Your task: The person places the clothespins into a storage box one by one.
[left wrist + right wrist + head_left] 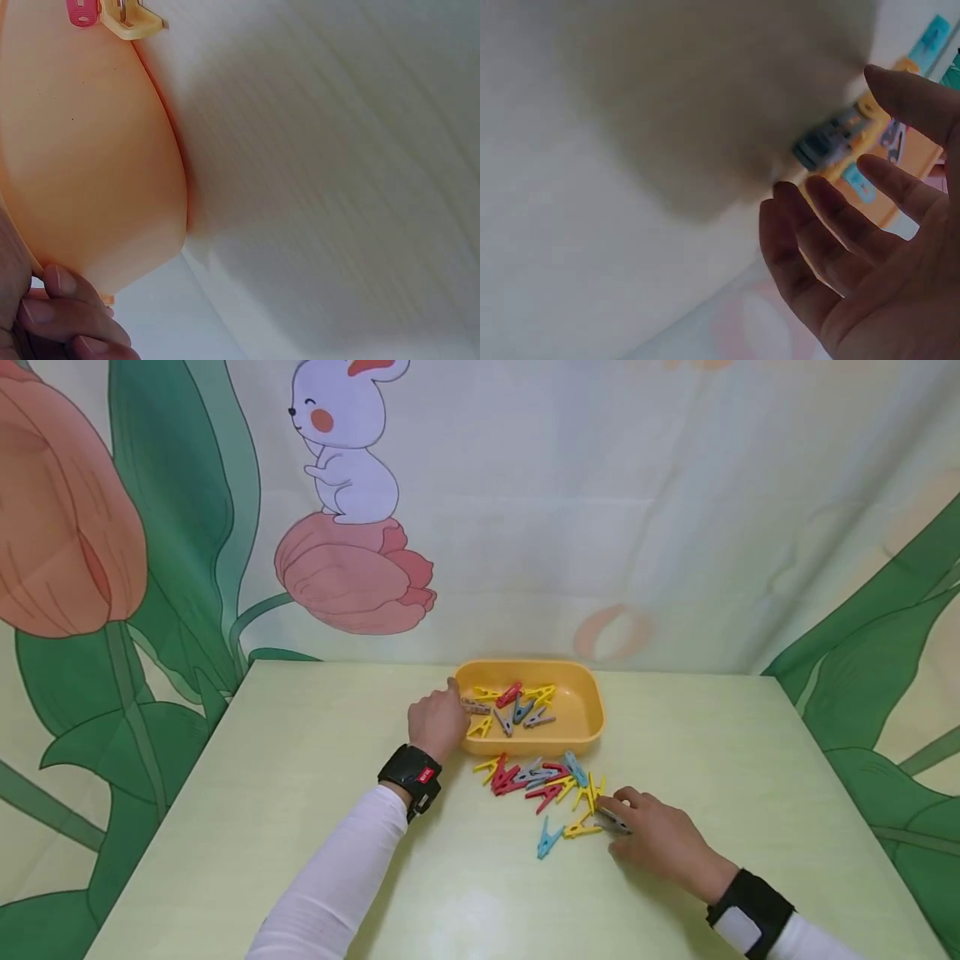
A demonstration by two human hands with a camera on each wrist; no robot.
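My left hand [438, 722] grips the left end of a yellow-orange plastic basket [536, 747]. In the left wrist view its curled fingers [71, 319] are at the rim. Several clothespins in yellow, red, blue and grey lie inside, among them a red clothespin [509, 695]. My right hand [663, 839] is at the right side of a loose pile in front of the basket. A grey clothespin [615, 821] lies at its fingertips; the right wrist view shows the thumb and fingers spread apart around that clothespin [829, 142], which is blurred.
The pile holds several red, yellow, grey and blue clothespins, with a red clothespin [547, 795] in its middle. Nearest the front lies a light blue clothespin [548, 838], beside a yellow clothespin [582, 829]. A printed curtain [525, 527] hangs behind the pale table [240, 827].
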